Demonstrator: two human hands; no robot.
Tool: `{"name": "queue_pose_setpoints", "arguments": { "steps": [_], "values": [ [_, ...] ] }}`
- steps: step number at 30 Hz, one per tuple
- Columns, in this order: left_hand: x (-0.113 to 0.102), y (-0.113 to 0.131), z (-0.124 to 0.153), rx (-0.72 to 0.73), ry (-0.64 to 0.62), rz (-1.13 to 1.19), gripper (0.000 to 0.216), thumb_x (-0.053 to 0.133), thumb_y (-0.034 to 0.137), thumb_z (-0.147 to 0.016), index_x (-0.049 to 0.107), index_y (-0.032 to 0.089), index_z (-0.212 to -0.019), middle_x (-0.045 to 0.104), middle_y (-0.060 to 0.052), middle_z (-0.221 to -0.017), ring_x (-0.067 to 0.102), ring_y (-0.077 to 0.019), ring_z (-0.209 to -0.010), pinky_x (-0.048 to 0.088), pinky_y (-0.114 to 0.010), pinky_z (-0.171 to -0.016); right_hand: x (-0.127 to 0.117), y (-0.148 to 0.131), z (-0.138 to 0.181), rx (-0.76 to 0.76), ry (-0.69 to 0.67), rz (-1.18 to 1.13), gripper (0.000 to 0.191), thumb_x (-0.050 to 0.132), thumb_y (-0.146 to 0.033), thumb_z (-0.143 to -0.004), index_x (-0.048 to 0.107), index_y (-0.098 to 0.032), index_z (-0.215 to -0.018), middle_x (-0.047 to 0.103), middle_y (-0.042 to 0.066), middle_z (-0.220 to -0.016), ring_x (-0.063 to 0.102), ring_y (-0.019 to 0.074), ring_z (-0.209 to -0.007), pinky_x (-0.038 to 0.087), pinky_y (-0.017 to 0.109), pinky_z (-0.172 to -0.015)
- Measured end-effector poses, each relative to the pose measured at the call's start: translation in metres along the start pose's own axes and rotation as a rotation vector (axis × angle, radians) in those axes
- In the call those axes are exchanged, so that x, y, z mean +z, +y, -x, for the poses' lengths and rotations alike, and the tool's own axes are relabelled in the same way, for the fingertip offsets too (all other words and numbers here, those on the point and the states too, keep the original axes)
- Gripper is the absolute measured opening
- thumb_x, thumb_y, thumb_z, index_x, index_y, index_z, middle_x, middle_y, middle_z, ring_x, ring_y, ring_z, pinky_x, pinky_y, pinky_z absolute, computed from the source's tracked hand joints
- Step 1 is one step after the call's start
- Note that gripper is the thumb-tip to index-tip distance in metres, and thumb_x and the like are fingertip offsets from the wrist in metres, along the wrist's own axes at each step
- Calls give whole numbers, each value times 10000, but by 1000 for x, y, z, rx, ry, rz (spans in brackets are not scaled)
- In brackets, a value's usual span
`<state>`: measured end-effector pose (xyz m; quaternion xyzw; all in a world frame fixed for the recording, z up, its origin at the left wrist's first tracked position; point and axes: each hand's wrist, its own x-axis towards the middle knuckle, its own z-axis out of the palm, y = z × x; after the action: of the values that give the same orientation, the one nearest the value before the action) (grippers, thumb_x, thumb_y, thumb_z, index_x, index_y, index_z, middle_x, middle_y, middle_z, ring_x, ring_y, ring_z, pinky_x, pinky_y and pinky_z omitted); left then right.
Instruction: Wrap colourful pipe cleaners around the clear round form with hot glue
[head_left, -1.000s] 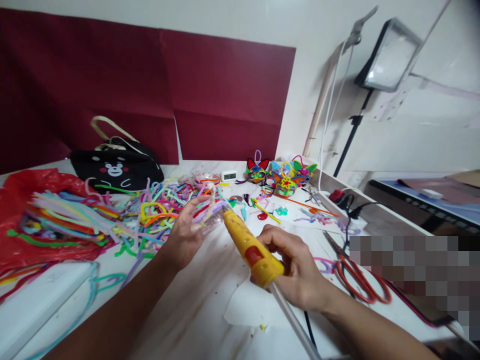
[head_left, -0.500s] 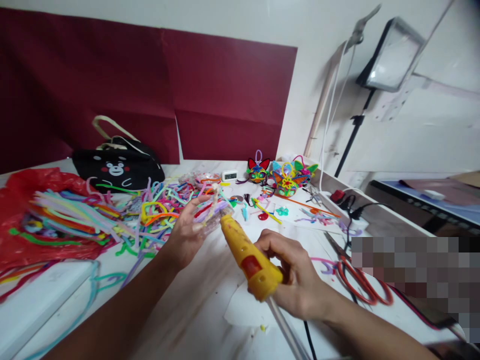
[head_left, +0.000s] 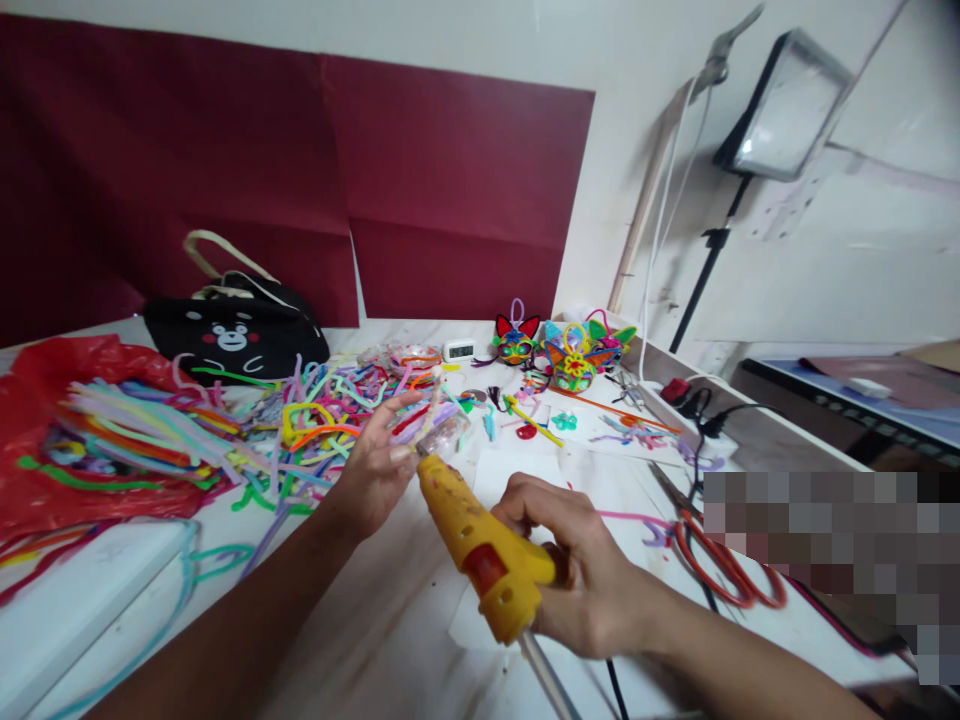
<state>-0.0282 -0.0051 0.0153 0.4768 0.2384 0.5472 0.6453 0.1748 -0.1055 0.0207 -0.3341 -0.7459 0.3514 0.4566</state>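
Observation:
My right hand [head_left: 581, 570] grips a yellow hot glue gun [head_left: 480, 545] with a red trigger, a clear glue stick [head_left: 544, 675] sticking out of its back. Its nozzle points up-left at a small clear plastic piece [head_left: 442, 435] held in my left hand [head_left: 379, 460]. The left hand's thumb and fingers pinch that piece with a pale pipe cleaner [head_left: 431, 400] rising from it, just above the white table [head_left: 390, 620].
A heap of coloured pipe cleaners [head_left: 247, 430] lies left on a red plastic bag [head_left: 45, 370]. A black bear bag [head_left: 236, 335], a small digital clock [head_left: 457, 350], finished pipe-cleaner masks [head_left: 570, 355], red scissors [head_left: 712, 560] and a lamp on a stand [head_left: 784, 110] surround the work spot.
My right hand has drawn the glue gun down and left toward me, its nozzle now just under the left hand's piece. The left hand has barely shifted.

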Motion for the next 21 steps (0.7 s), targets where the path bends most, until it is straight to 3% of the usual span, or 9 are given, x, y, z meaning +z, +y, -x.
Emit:
{"name": "queue_pose_setpoints", "arguments": {
  "steps": [6, 14, 17, 21],
  "values": [
    [-4, -2, -1, 7, -8, 10, 667, 766, 243, -591, 532, 223, -1216, 723, -85, -1086, 697, -298, -1053, 554, -374, -882, -4, 5, -1, -81, 64, 32, 196, 740, -182, -678, 596, -193, -811, 554, -5, -755, 478, 121, -634, 347, 242, -541],
    [-5, -4, 0, 46, -24, 29, 612, 764, 256, -623, 576, 226, -1205, 729, -85, -1117, 682, -295, -1102, 488, -423, -1031, -3, 9, -1, -50, 138, 30, 212, 736, -180, -668, 580, -199, -811, 532, -17, -754, 456, 114, -630, 324, 229, -511],
    [-9, -3, -4, 85, -6, 42, 575, 751, 252, -632, 580, 217, -1180, 738, -87, -1092, 694, -276, -1059, 500, -406, -1002, -5, 9, -3, -32, 178, 67, 204, 708, -201, -662, 571, -198, -813, 524, -16, -752, 459, 118, -626, 340, 237, -522],
    [-17, 3, -9, 177, 62, -48, 591, 761, 188, -597, 582, 225, -1159, 728, -61, -1048, 712, -230, -891, 565, -300, -748, -11, 11, -8, 163, 121, 230, 218, 698, -248, -686, 531, -203, -819, 539, -22, -729, 450, 117, -601, 338, 246, -534]
  ]
}}
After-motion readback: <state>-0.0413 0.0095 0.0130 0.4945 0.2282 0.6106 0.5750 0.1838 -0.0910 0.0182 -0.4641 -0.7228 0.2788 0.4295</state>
